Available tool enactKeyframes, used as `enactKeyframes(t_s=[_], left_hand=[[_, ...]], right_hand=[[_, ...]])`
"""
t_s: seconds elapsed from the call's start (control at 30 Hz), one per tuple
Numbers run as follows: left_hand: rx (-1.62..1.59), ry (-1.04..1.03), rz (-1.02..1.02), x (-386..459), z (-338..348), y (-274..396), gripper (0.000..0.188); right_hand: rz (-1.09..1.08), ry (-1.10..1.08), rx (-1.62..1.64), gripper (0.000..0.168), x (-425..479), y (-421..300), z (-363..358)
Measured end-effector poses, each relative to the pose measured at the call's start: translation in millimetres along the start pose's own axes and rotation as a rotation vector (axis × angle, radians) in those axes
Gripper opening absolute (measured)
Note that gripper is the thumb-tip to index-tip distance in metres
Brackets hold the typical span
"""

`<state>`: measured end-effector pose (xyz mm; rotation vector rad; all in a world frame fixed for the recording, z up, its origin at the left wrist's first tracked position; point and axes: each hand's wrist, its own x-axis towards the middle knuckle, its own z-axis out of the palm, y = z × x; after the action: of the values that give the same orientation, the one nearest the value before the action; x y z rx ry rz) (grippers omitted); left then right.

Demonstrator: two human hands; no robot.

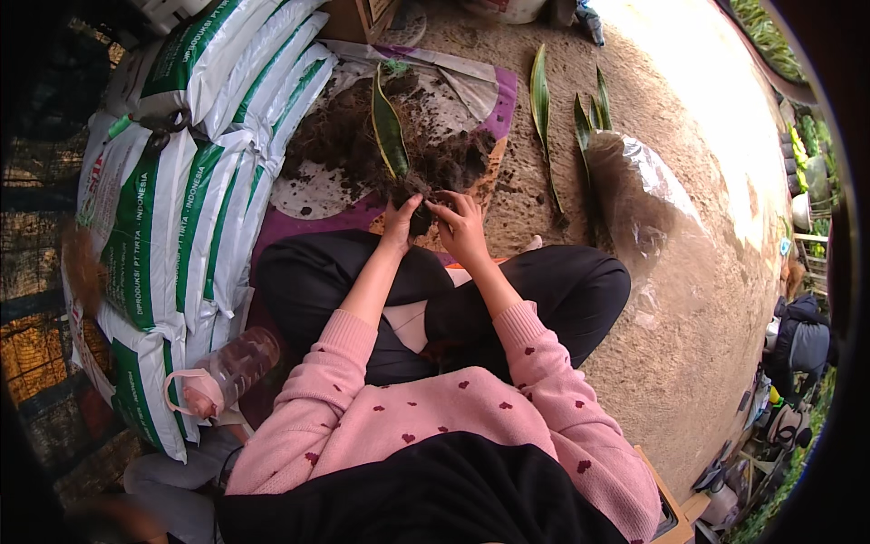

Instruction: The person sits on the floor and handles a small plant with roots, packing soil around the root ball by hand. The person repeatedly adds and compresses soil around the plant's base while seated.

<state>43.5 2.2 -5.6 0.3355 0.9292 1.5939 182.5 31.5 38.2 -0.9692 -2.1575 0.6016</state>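
Note:
A snake plant (389,129) with one upright, yellow-edged leaf stands over my lap, its base in a dark root ball (422,221). My left hand (401,223) grips the left side of that root ball, thumb on top. From the right, the bent fingers of my right hand (462,223) hold the loose roots and soil at its upper edge. Some fingertips are hidden by the clump. Just beyond my hands, a heap of dark soil and fibrous roots (340,129) lies on a printed plastic sheet (503,102).
Stacked white-and-green sacks (197,224) rise on my left, with a pink bottle (241,360) beside them. To the right, a loose snake plant leaf (540,102) lies on rough ground near a clear plastic bag (652,197) and more leaves (582,129).

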Motion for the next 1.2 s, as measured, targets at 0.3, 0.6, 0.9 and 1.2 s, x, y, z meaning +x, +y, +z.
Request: enactKeyframes(t_s=[0.3,0.6,0.9,1.2], left_hand=[[-0.141,0.07,-0.193,-2.9,4.0,3.8,0.032],[0.017,0.025,-0.032,0.7,-4.5,-3.6,0.035],[-0.071,-0.063,-0.089,-2.4,-3.4,1.6,0.044],[0.097,-0.056,-0.057,-9.6,9.0,0.6,0.041]], right_hand=[[-0.028,0.085,-0.007,0.045,2.9,-5.6,-0.8],[-0.18,0.012,-0.153,0.046,-0.2,-22.6,-5.5],[0.047,-0.014,0.106,0.058,-6.7,-15.6,-5.2],[0.115,0.157,0.017,0.049,-1.7,6.1,-6.5]])
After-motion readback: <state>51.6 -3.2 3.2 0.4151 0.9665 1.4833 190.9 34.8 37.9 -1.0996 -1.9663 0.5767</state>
